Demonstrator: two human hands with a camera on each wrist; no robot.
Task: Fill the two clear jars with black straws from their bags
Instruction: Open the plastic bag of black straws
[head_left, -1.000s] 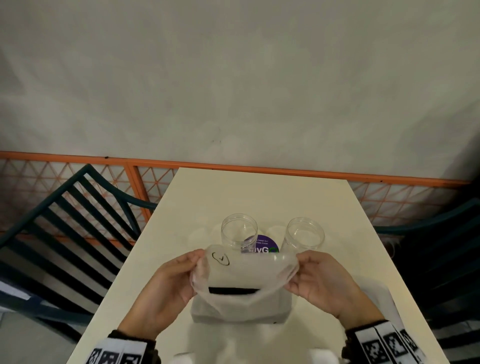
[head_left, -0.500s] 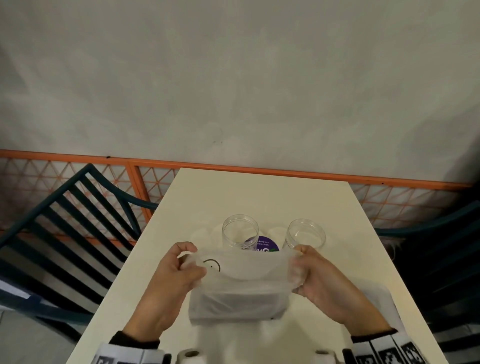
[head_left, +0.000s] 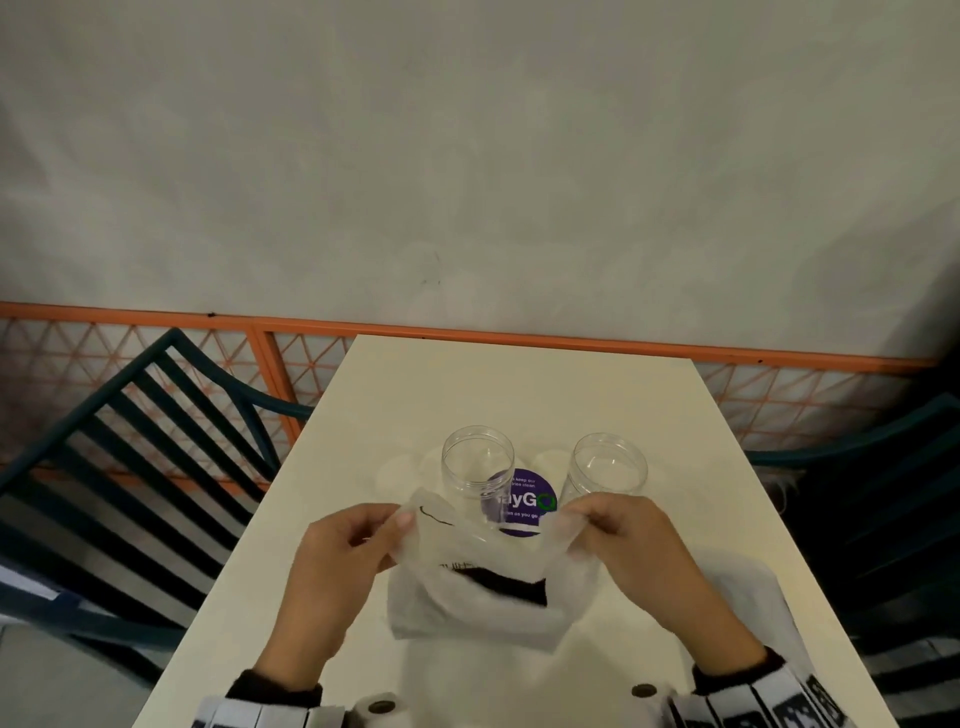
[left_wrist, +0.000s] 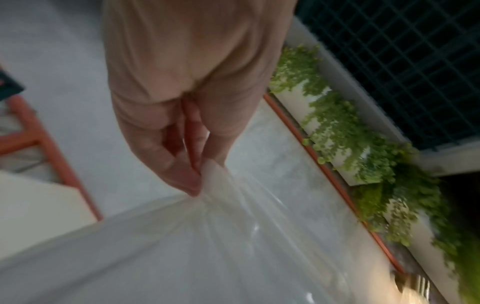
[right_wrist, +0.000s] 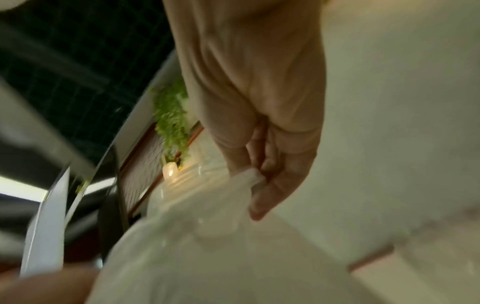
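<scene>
A translucent plastic bag (head_left: 467, 597) stands on the cream table (head_left: 519, 389) near me, its mouth pulled open, with the black straws (head_left: 514, 584) showing as a dark band inside. My left hand (head_left: 384, 535) pinches the bag's left top edge. My right hand (head_left: 587, 525) pinches the right top edge. In the left wrist view the left hand (left_wrist: 200, 174) holds stretched plastic (left_wrist: 233, 236); in the right wrist view the right hand (right_wrist: 255, 179) holds bunched plastic (right_wrist: 207, 236). Two clear jars stand open beyond the bag: the left jar (head_left: 477, 467) and the right jar (head_left: 610, 462).
A purple round sticker (head_left: 524, 499) lies on the table between the jars. A dark slatted chair (head_left: 130, 467) stands at the left, another chair (head_left: 883, 493) at the right. An orange rail (head_left: 208, 322) and a grey wall lie beyond the table. More plastic (head_left: 753, 603) lies under my right forearm.
Both hands have pulled the bag's top edges apart and upward again, after drawing it taut half a second ago. The mouth gapes and the black straws show once more.
</scene>
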